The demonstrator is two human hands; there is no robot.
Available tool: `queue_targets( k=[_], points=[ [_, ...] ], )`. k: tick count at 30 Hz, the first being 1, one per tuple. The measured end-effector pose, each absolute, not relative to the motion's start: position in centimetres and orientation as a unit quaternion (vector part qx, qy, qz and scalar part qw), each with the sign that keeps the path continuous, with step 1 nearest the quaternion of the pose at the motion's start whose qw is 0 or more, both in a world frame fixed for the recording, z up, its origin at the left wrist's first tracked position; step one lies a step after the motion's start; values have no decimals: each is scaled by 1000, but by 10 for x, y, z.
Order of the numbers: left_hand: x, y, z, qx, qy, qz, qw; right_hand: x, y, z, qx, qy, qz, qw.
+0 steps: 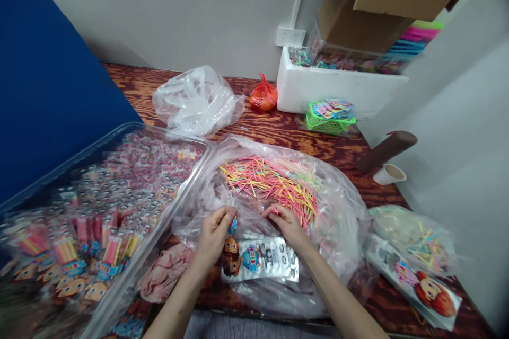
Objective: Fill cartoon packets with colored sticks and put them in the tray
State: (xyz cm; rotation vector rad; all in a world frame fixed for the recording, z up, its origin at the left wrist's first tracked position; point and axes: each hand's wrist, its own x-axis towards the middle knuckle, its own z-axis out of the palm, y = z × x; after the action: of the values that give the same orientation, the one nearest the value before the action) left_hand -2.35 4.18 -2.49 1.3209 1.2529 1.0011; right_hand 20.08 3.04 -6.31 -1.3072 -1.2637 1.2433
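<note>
My left hand (217, 230) is closed in a pinch on a small printed pouch (233, 226), part of which hides behind the fingers. Just below lies a stack of silver pouches (274, 259) with cartoon faces and blue lettering. My right hand (288, 225) has its fingers pinched together, and a bit of pink shows at the tips, seemingly the ends of thin sticks. Beyond both hands, a heap of thin pink, yellow and green sticks (274, 183) lies in a large open clear plastic bag (342, 222).
At left stands a clear plastic bin (159, 233) with many filled packets. A pink cloth (167, 273) lies beside it. Further back are a crumpled bag (199, 100), a red bag (263, 96), a green basket (328, 123) and a foam box (318, 85). A paper cup (389, 175) stands at right.
</note>
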Motion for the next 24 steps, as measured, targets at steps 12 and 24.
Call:
queue_targets(
  k=[12,24],
  points=[
    [-29,47,-28,406,577,515,486,202,27,-68,-523,-546,485,439],
    [-23,41,-27,373,529,540,539,202,28,-66,-532,-543,478,440]
  ],
)
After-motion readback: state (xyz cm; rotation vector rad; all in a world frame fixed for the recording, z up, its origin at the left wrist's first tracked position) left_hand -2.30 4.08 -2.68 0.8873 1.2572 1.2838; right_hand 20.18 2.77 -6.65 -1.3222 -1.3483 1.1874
